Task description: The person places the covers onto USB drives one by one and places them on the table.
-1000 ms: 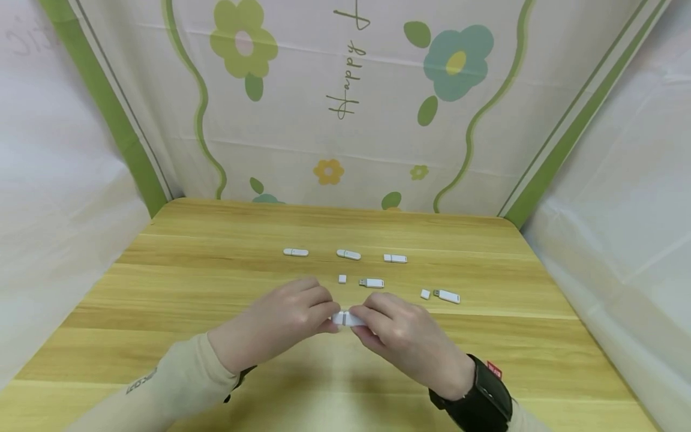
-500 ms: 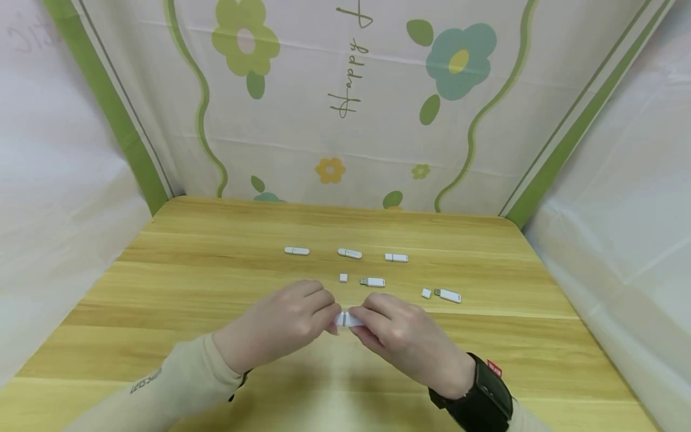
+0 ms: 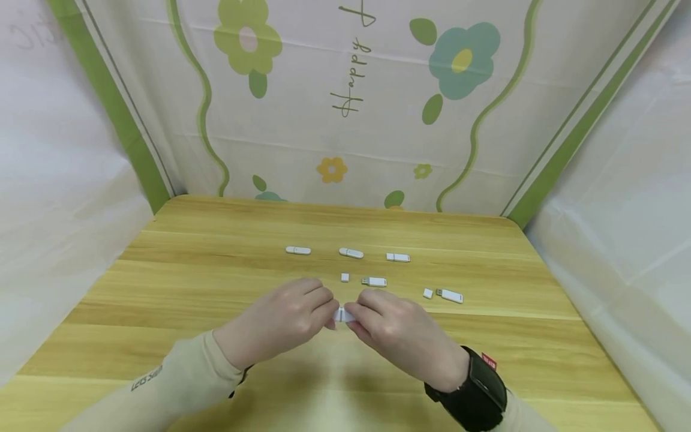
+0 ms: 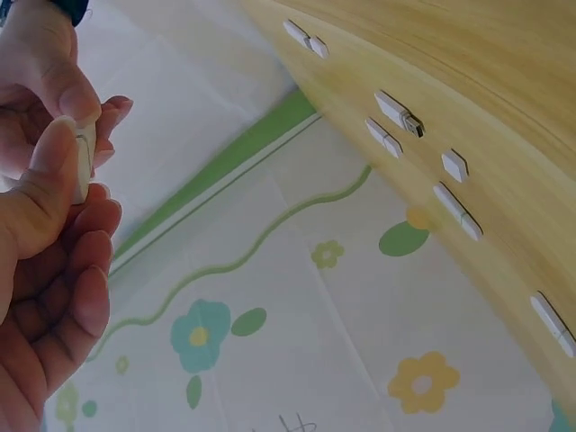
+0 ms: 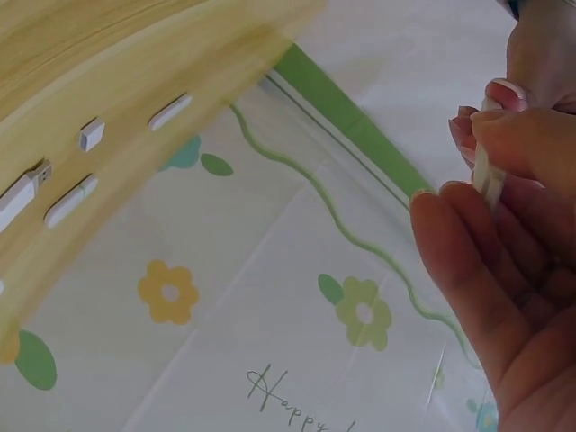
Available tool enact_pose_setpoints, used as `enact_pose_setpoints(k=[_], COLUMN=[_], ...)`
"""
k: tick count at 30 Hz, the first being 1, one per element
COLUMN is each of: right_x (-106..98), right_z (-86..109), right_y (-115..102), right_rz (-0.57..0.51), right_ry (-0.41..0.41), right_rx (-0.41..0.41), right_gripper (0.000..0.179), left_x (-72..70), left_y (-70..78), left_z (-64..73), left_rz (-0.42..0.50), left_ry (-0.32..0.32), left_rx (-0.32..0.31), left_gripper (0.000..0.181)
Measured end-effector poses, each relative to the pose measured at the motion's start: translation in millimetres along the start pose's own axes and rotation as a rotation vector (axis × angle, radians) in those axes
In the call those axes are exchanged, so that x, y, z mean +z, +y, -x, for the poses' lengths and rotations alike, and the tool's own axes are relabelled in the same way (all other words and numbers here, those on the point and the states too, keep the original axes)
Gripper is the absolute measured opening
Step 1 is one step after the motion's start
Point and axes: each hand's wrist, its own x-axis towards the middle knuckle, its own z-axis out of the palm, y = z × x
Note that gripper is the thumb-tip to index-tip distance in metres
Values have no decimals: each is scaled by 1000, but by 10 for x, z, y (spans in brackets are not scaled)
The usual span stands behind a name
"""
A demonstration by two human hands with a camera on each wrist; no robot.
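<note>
Just below the middle of the head view, the left hand (image 3: 286,315) and right hand (image 3: 402,330) pinch opposite ends of a white USB flash drive (image 3: 342,315), fingers curled in; how firmly its cap is seated, I cannot tell. At centre frame on the wooden table (image 3: 216,270), three capped flash drives (image 3: 351,253) form a row. Below them, two uncapped flash drives (image 3: 374,281) show bare plugs, each with a loose cap (image 3: 345,277) just left.
</note>
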Motion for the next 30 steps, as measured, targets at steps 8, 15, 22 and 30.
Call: enact_pose_setpoints(k=[8, 15, 22, 30], right_x=[57, 202, 417, 715], right_z=[-156, -319, -498, -679], right_y=[98, 246, 420, 577], right_rz=[-45, -57, -144, -225], right_ry=[17, -41, -163, -350], right_rx=[44, 99, 169, 282], right_gripper=[19, 14, 12, 15], left_x=[-13, 42, 131, 282], left_y=[-142, -332, -540, -744], left_z=[54, 145, 272, 441], left_rz=[71, 104, 118, 246], left_ry=[1, -42, -132, -288], left_rx=[-72, -177, -265, -384], left_gripper=[28, 28, 24, 18])
